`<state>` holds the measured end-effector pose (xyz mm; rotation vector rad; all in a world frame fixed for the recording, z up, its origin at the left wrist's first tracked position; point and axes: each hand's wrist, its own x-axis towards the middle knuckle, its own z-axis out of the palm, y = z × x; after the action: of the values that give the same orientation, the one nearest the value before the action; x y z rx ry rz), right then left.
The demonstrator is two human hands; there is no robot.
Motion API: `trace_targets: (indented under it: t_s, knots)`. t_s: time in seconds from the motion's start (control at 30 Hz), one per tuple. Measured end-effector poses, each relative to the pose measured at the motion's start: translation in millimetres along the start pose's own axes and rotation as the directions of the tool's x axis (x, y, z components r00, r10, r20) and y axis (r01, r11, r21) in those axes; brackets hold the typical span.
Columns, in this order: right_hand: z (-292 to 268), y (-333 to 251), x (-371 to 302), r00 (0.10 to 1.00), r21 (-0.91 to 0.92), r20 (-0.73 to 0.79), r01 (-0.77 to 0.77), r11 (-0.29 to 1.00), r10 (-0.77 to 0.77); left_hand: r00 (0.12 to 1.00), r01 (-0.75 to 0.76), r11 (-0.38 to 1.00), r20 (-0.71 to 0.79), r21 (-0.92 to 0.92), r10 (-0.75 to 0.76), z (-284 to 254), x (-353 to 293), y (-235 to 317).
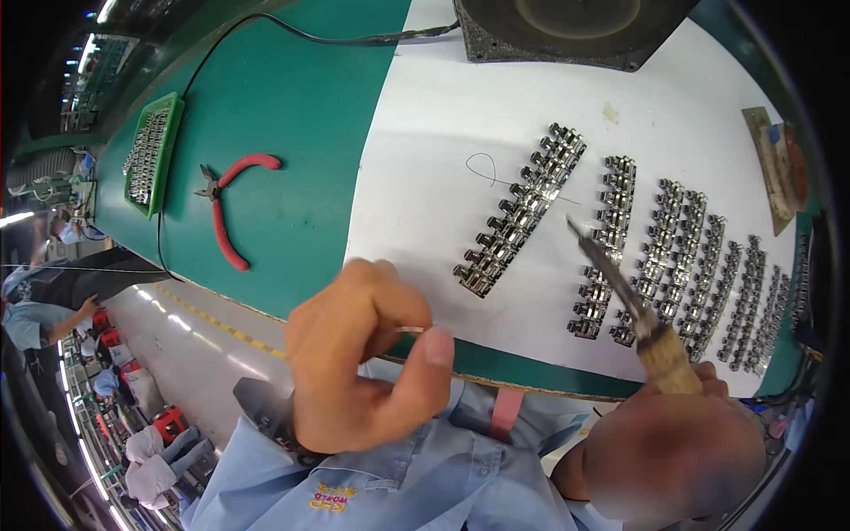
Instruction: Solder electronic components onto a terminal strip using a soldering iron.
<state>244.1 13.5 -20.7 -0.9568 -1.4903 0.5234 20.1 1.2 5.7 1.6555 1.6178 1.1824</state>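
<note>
My left hand (367, 358) is closed over the front edge of the table, thumb and forefinger pinching a short visible end of thin silvery solder wire (410, 330). My right hand (673, 442), largely blurred, grips the wooden handle of a soldering iron (668, 358). Its dark tip points up and left, just right of a slanting strip of small metal parts (522, 212) and apart from it. A thin looped wire (481, 168) lies by that strip. Further strips of the same parts (617, 212) stand in rows under and beyond the iron.
Red-handled cutting pliers (219, 208) lie open on the green mat (301, 88). A green tray (168, 181) of metal parts is at the far left. A dark square device with a round recess (575, 26) stands at the back, its black cable running left. A wooden piece (772, 173) lies far right.
</note>
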Motion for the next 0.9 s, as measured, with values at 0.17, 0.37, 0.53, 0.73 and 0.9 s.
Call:
trace_targets:
  t_s: [0.17,0.37,0.53,0.73,0.9]
  knots:
    - [17.7,-8.1,9.0,0.974,-0.061,0.226,0.029,0.998,-0.014,0.971,-0.105,0.966,0.184,-0.235,0.150,10.3,-6.8,11.1]
    - [26.7,-17.1,7.0,0.961,-0.117,0.274,0.000,0.993,0.033,0.950,-0.243,0.908,0.107,-0.341,0.295,28.0,-3.1,2.1]
    - [21.1,-16.9,3.2,0.968,-0.204,0.251,0.082,0.976,-0.029,0.948,-0.019,0.946,0.296,-0.324,0.121,-3.2,7.4,1.6]
    - [19.7,-17.3,16.4,0.956,-0.311,0.287,0.143,0.940,-0.051,0.975,-0.048,0.964,0.196,-0.260,0.102,-34.8,5.5,-24.7]
    - [44.2,-30.3,11.4,0.950,-0.245,0.245,-0.133,0.960,0.194,0.983,0.019,0.877,-0.152,-0.479,-0.104,-28.1,-2.5,-34.1]
